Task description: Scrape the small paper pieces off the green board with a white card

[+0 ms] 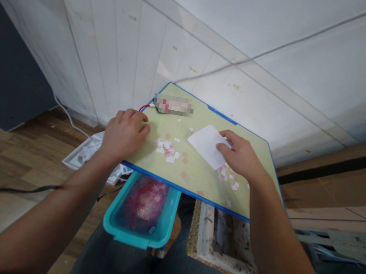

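Note:
My right hand [239,152] pinches a white piece of paper [207,145] by its right edge, holding it over the small yellow-green table [192,181]. A few small pinkish paper bits [224,173] lie beside the paper's lower corner, under my right hand. My left hand [126,132] rests at the table's left edge with its fingers loosely bent and nothing visible in them. Between the two hands sits a loose pile of small white and pink pieces [168,150]. Some flat orange-tan squares [185,160] are on the tabletop too.
A phone-like device [173,105], its screen blurred, lies at the back left with a red cable. Below the front edge are a teal bin [135,237] holding a clear bag of reddish stuff and a woven, cloth-lined basket [199,234]. Cardboard boxes [341,184] stand right; a wall rises behind.

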### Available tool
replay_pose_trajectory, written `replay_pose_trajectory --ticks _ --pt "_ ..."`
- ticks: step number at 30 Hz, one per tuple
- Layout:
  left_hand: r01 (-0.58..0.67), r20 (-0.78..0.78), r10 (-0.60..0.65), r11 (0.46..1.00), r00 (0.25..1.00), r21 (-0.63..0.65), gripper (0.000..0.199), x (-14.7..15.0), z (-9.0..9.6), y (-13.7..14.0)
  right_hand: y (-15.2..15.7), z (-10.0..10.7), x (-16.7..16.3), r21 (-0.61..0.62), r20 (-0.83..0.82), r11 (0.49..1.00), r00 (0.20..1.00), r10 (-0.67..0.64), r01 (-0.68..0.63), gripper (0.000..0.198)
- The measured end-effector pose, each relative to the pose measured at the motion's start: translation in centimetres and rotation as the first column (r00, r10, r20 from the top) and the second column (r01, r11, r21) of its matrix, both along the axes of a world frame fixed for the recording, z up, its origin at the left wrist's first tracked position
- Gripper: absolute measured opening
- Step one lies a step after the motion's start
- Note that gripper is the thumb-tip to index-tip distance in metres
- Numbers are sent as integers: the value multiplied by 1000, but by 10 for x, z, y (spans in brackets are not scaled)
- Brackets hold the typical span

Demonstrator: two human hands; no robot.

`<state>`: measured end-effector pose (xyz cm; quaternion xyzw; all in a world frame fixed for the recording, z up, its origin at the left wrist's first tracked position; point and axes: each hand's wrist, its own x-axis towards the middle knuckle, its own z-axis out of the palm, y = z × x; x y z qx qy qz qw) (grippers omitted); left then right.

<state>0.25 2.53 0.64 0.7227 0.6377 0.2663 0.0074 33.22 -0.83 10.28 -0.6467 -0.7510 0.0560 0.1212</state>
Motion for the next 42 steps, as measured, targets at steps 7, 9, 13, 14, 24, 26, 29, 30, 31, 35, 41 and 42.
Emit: replay_pose_trajectory --ticks 7,9,13,14,24,26,29,30,31,35,41,42 --pt "-3 2 3 1000 1000 -14 36 1 2 0 -43 5 -24 -109 41 986 991 127 -122 40" --pt "4 10 -4 1000 1000 -5 36 0 1 -1 -57 5 -24 -105 3 982 987 160 -159 40" --pt "13 35 -13 1000 999 1 36 0 0 -1 -77 -5 -2 -114 -149 992 987 -61 44 32" --pt "16 39 -16 1000 999 -6 37 0 1 -1 -79 -11 4 -161 -207 979 966 -157 125 31" --pt "-5 31 6 999 1000 -45 38 2 6 -4 -97 -34 -50 -400 -513 916 830 -219 -6 28" --pt "0 26 1 999 1000 -33 38 2 5 -4 -108 -27 -60 -382 -562 918 815 -140 -105 28" --pt "6 20 -5 1000 1000 -20 38 1 4 -3 -118 -18 -53 -375 -577 922 804 -145 -102 25" --pt "6 17 -6 1000 1000 -17 38 1 4 -3 -119 -16 -44 -366 -572 929 802 -172 -62 24" --pt "6 14 -6 1000 1000 -18 38 1 4 -3 -119 -15 -33 -353 -569 935 797 -202 -15 25" --pt "-1 25 2 999 1000 -36 39 0 3 -1 -117 -16 40 -316 -576 918 721 -386 239 36" --pt "7 37 -5 999 999 -45 41 0 1 2 -128 -26 138 -246 -453 699 558 -695 672 44" --pt "9 25 -8 999 1000 -34 40 -1 1 2 -127 -29 143 -251 -436 689 556 -708 680 43"
